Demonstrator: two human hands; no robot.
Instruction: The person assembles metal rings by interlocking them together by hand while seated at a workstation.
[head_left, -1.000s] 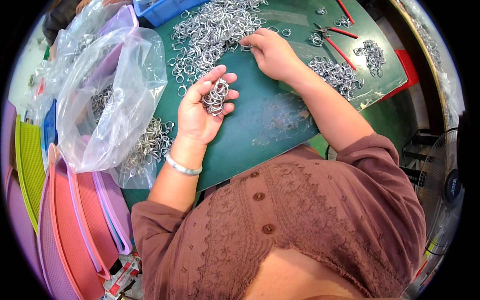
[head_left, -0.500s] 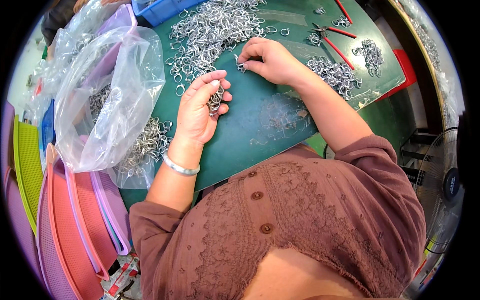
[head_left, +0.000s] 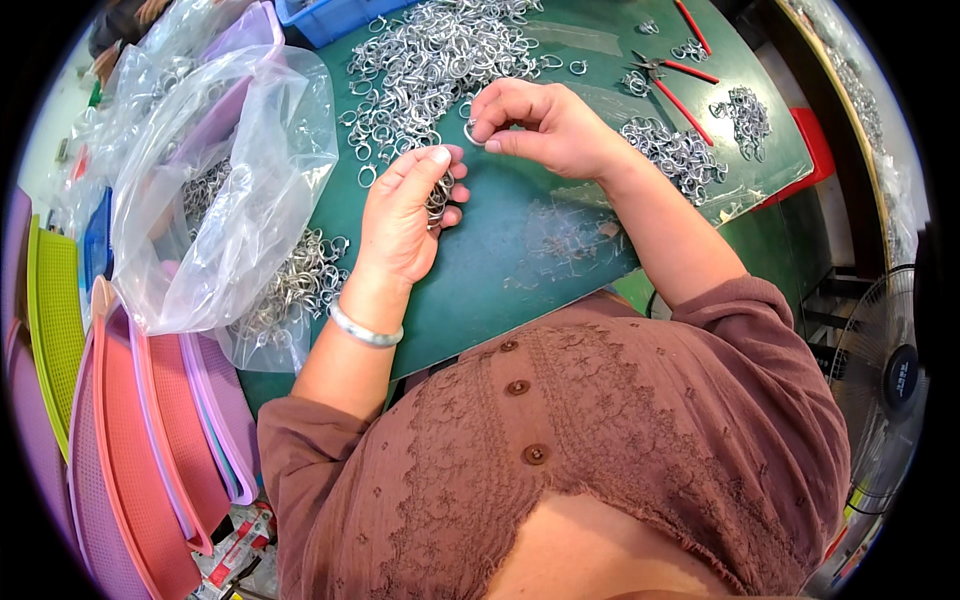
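Several metal rings are bunched in my left hand, its fingers curled round them and the thumb on top. My right hand pinches a single metal ring between thumb and fingertips, just right of the left hand's fingertips. Beyond both hands spreads a large heap of silver-coloured rings on the green table. By my right forearm lies a smaller pile of rings.
Red-handled pliers lie at the far right near small ring piles. A clear plastic bag and more rings are on the left. Coloured plastic baskets stack beside the table. A blue bin stands at the back.
My right hand has shifted slightly left, nearer my left hand, and a round ring now shows at its fingertips. The left hand still holds its bunch of rings.
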